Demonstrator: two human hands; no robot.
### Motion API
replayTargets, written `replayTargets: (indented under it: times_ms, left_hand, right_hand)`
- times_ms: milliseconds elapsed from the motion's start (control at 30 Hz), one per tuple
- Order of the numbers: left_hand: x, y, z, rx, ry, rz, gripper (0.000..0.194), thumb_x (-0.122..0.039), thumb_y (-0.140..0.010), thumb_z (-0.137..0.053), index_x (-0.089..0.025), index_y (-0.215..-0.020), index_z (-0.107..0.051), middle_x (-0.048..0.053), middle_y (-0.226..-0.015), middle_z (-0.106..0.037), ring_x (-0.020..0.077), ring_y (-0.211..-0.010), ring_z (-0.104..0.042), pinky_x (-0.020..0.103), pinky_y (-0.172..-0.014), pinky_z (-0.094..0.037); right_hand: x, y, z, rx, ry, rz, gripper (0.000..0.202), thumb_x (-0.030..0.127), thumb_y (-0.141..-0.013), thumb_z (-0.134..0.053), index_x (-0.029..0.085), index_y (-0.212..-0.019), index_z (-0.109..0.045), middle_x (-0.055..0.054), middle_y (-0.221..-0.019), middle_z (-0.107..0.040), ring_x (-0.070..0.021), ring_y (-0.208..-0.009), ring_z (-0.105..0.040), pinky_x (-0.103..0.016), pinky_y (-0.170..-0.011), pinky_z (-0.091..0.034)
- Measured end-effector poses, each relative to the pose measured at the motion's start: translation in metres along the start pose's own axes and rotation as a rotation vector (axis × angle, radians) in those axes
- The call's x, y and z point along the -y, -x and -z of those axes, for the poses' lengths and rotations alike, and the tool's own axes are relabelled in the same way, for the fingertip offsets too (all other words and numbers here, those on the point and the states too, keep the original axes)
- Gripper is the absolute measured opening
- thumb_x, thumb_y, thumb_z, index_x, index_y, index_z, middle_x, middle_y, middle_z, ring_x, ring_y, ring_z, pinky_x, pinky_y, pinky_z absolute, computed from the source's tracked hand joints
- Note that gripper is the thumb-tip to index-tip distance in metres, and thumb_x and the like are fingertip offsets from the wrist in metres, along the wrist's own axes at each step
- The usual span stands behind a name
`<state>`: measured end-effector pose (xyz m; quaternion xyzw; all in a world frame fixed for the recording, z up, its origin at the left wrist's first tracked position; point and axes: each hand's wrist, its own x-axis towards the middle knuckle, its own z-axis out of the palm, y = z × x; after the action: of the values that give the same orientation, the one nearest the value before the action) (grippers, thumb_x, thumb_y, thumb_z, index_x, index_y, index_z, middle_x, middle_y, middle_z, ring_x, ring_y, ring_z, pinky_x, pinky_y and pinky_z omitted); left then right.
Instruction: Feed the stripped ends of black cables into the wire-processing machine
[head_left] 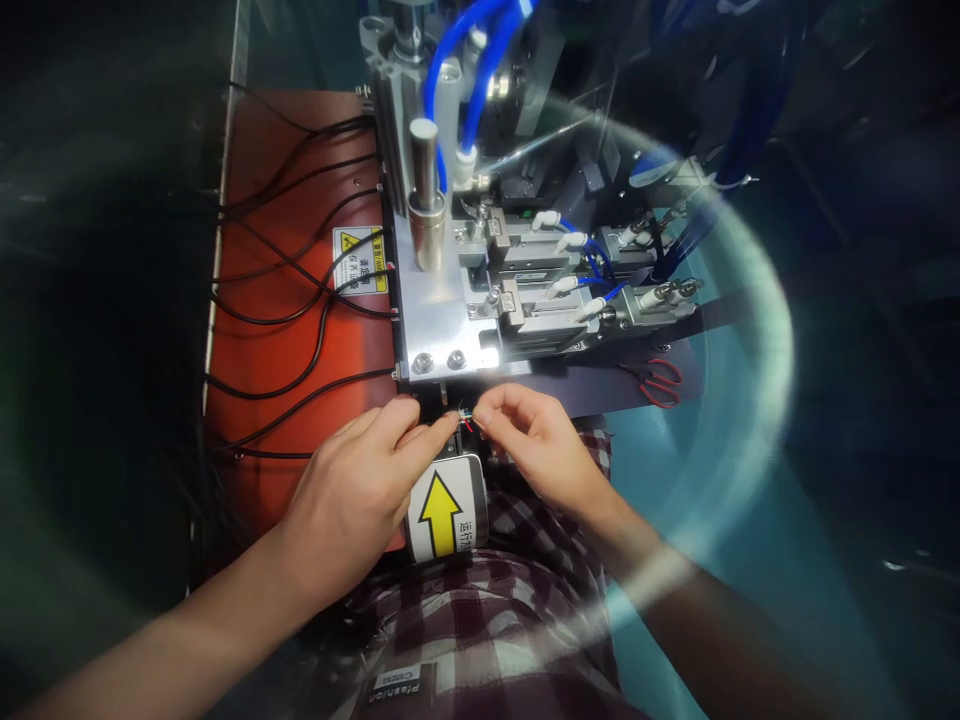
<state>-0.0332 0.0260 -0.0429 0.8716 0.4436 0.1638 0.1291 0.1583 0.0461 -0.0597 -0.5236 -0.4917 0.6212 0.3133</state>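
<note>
A small part with thin red and bluish wires (466,418) sits between my two hands, in front of the machine's metal plate. My left hand (364,480) is closed, its thumb and forefinger tips at the left end of this part. From the right, my right hand (536,435) pinches the other end between thumb and forefinger. The part is too small to name more exactly, and the fingertips hide some of it. Just below lies a white label with a yellow arrow (440,512) on a rounded housing.
Above my hands stands a metal fixture (442,320) with pneumatic cylinders, white fittings and blue air hoses (431,80). Several black cables (300,315) cross the orange panel (259,250) on the left. Red-handled scissors or snips (660,383) lie at the right on a dark plate.
</note>
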Motion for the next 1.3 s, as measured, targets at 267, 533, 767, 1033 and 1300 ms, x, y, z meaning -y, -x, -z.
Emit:
replayTargets:
  times_ms: [267,533,767,1033,1300]
  left_hand:
    - [0.0002,0.0005,0.0000,0.010,0.010,-0.002,0.034,-0.015,-0.092,-0.041,-0.014,-0.122,-0.055,0.005,-0.083,-0.050,0.0184,-0.069,-0.052,0.029,-0.057,-0.043]
    - [0.0013,0.0012,-0.0009,0.001,0.011,-0.008,0.033,-0.015,-0.091,-0.043,-0.014,-0.122,-0.055,0.005,-0.082,-0.050,0.0184,-0.068,-0.051,0.029,-0.056,-0.043]
    - [0.0013,0.0019,-0.0015,0.012,0.004,0.003,0.035,-0.014,-0.090,-0.043,-0.014,-0.123,-0.055,0.005,-0.083,-0.049,0.0186,-0.069,-0.051,0.030,-0.057,-0.044]
    - [0.0009,0.0016,-0.0012,0.006,0.001,0.001,0.034,-0.015,-0.092,-0.042,-0.015,-0.122,-0.055,0.004,-0.083,-0.049,0.0175,-0.068,-0.051,0.028,-0.057,-0.042]
    - [0.0008,0.0013,-0.0009,0.001,-0.007,-0.004,0.033,-0.014,-0.091,-0.042,-0.014,-0.121,-0.055,0.005,-0.084,-0.050,0.0173,-0.069,-0.051,0.027,-0.057,-0.043]
  right_hand:
    - [-0.0013,-0.0018,-0.0022,0.008,-0.105,-0.048,0.022,0.035,-0.082,-0.059,0.016,-0.071,-0.053,0.004,-0.062,-0.048,-0.0086,-0.050,-0.042,-0.023,-0.048,-0.033]
    - [0.0003,-0.0005,-0.0030,0.036,-0.145,-0.071,0.024,0.036,-0.081,-0.060,0.016,-0.070,-0.052,0.005,-0.060,-0.047,-0.0081,-0.050,-0.042,-0.023,-0.049,-0.032]
    - [-0.0019,-0.0004,-0.0028,0.036,-0.122,-0.065,0.025,0.039,-0.082,-0.059,0.017,-0.072,-0.053,0.005,-0.059,-0.048,-0.0091,-0.051,-0.043,-0.024,-0.050,-0.035]
    - [-0.0008,0.0000,-0.0035,0.010,-0.106,-0.045,0.023,0.037,-0.081,-0.058,0.017,-0.072,-0.052,0.004,-0.059,-0.047,-0.0096,-0.050,-0.043,-0.024,-0.049,-0.035]
    - [0.0014,0.0015,-0.0053,-0.023,-0.039,-0.067,0.023,0.037,-0.082,-0.057,0.018,-0.071,-0.051,0.004,-0.058,-0.046,-0.0100,-0.051,-0.040,-0.024,-0.048,-0.032]
